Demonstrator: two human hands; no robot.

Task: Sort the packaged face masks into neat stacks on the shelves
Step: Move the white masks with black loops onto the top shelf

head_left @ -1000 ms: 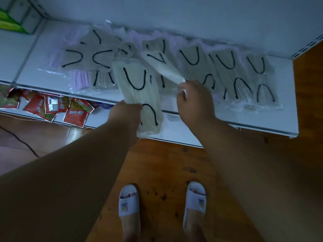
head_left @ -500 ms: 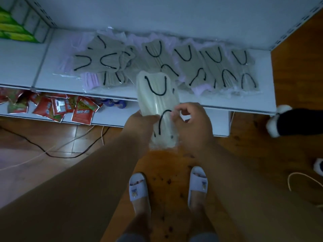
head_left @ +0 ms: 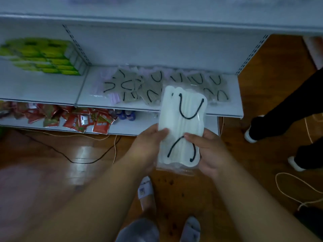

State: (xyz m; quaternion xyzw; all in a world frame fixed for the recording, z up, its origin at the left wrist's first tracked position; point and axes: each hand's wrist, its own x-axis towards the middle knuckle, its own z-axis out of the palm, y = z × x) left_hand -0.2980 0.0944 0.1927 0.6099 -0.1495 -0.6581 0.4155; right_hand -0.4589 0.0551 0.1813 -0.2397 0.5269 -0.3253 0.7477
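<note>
The person stands at the white shelf unit with both hands raised in front of the middle shelf (head_left: pixel 225 109), holding one clear pack of white face masks (head_left: pixel 183 126) upright between them. The left hand (head_left: pixel 148 145) grips the pack's left edge, thumb across the front and the other fingers curled behind it. The right hand (head_left: pixel 209 151) cups the lower right corner, its thumb pressed on the front near the lower black ear loop and the rest of its fingers wrapped round the back. The pack hangs in the air just in front of the shelf's front lip, its top overlapping the goods behind it and its bottom over the wooden floor (head_left: pixel 183 189).

On the shelf behind lies a loose row of grey mask packs (head_left: pixel 153 89) with black ear loops, overlapping each other at odd angles, and some pale purple packs (head_left: pixel 113 97) poking out from under them at the left. Further left on the same level sits a block of green boxes (head_left: pixel 45 56). The shelf below carries a jumble of red sachets (head_left: pixel 76 119). Thin cables (head_left: pixel 83 161) trail across the floor. The person's feet in pale slippers (head_left: pixel 146 191) show below the arms, and to the right another person's dark-trousered legs (head_left: pixel 288 109) stand close by
</note>
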